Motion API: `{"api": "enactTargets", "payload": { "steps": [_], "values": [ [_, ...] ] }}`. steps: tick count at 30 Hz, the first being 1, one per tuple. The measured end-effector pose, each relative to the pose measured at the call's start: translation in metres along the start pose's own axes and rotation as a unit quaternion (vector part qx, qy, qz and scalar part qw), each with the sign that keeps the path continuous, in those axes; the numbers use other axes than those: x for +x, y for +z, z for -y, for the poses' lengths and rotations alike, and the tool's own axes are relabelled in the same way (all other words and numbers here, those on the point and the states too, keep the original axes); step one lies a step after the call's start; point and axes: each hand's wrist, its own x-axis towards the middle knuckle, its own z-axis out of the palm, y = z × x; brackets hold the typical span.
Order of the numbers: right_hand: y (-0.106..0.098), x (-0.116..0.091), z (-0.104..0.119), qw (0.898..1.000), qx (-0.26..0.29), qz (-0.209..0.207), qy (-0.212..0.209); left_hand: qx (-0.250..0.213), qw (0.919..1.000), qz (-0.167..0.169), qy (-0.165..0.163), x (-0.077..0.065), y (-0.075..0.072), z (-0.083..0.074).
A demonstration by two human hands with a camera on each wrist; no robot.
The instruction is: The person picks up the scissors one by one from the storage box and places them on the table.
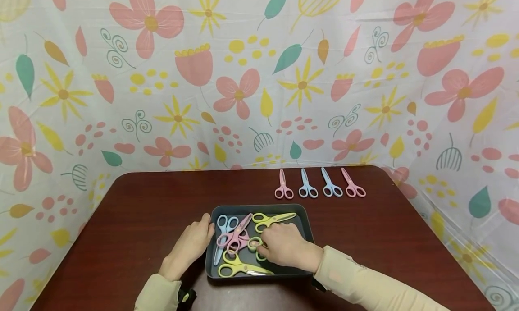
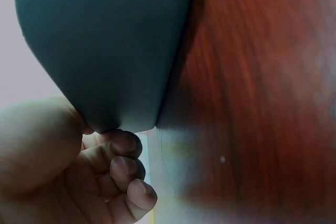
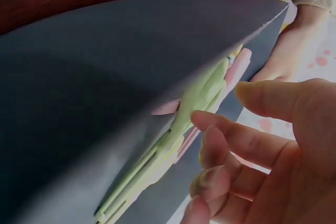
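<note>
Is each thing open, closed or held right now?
Tray: open-topped
Scissors outside tray: all closed
Blue scissors inside: closed
Yellow scissors: look closed
Top pink scissors: look closed
Lower pink scissors: unclear
Green scissors: hard to tell
Left grip: holding tray edge
Right grip: at green scissors

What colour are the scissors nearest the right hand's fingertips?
The scissors are pale green, best seen in the right wrist view.
</note>
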Motion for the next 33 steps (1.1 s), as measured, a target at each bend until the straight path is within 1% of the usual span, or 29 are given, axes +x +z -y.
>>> {"api": "enactTargets", "payload": {
  "steps": [4, 7, 14, 19, 22, 27, 30, 33],
  "values": [
    [0.001, -0.001, 0.001, 1.000, 0.009, -0.011, -0.008, 0.001, 1.0000, 0.001, -0.001, 0.000, 0.000, 0.001],
    [0.003, -0.003, 0.003, 1.000, 0.016, -0.006, -0.013, 0.001, 1.0000, 0.002, -0.001, 0.000, 0.001, 0.001],
    [0.005, -0.010, -0.001, 0.999, 0.012, 0.038, 0.015, -0.004, 1.0000, 0.004, -0.002, -0.001, 0.001, -0.001],
    [0.006, -0.012, -0.008, 0.998, -0.004, 0.052, 0.039, 0.002, 1.0000, -0.006, 0.003, -0.001, -0.001, -0.001],
    [0.007, -0.014, -0.013, 0.998, -0.010, 0.043, 0.053, 0.001, 1.0000, -0.006, 0.002, -0.002, -0.002, -0.001],
    [0.011, -0.017, -0.019, 0.997, -0.039, 0.002, 0.065, -0.007, 1.0000, 0.002, -0.004, -0.001, -0.002, -0.001],
    [0.012, -0.019, -0.022, 0.996, -0.050, 0.010, 0.075, -0.010, 0.9999, 0.005, -0.005, -0.001, -0.001, -0.001],
    [0.012, -0.022, -0.023, 0.995, -0.048, 0.034, 0.085, -0.012, 0.9999, 0.005, -0.004, 0.000, -0.001, -0.001]
  ]
}}
